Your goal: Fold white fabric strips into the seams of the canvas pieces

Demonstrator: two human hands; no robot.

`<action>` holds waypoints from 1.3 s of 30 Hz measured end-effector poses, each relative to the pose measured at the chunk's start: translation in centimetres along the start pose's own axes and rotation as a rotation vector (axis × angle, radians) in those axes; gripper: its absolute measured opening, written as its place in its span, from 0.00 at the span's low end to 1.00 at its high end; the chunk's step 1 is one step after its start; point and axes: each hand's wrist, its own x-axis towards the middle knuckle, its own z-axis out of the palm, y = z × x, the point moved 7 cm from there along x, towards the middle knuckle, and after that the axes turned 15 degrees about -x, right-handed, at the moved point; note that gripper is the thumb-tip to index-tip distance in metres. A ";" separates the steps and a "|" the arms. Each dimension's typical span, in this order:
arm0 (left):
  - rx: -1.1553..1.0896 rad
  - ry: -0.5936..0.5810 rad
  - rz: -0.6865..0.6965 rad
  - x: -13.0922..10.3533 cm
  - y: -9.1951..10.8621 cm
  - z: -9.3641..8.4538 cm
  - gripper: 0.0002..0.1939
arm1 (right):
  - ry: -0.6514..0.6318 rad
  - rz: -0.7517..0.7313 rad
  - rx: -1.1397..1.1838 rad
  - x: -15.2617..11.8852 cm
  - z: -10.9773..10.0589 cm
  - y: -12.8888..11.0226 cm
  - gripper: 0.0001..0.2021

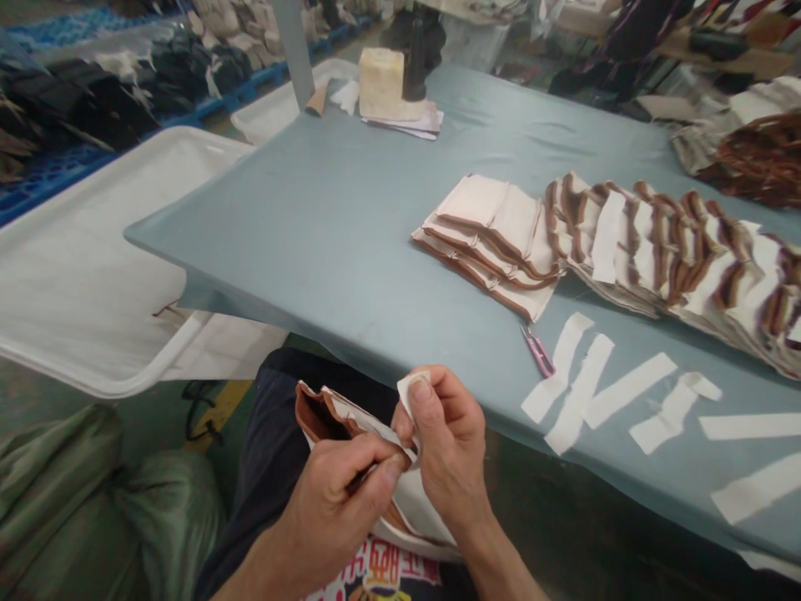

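On my lap lies a cream fabric piece with brown edging (350,407), its brown inner side partly open. My left hand (347,480) pinches the edge of this piece near its middle. Close beside it, my right hand (447,434) is closed, with a small white strip (410,391) between thumb and fingers. The two hands nearly touch, and the lower end of the strip is partly hidden by the fingers. Part of the fabric piece is covered by my left hand.
Similar brown-edged pieces (488,225) lie stacked on the blue-grey table (313,225), with a long row (676,250) to their right. Small pink-handled thread snips (538,352) and several white strips (626,388) lie near the front edge. A white cart (156,367) stands left.
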 end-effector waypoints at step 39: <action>-0.367 0.080 -0.727 -3.8 -6.7 -3.2 0.22 | -0.060 0.280 -0.047 -0.7 -1.4 7.9 0.28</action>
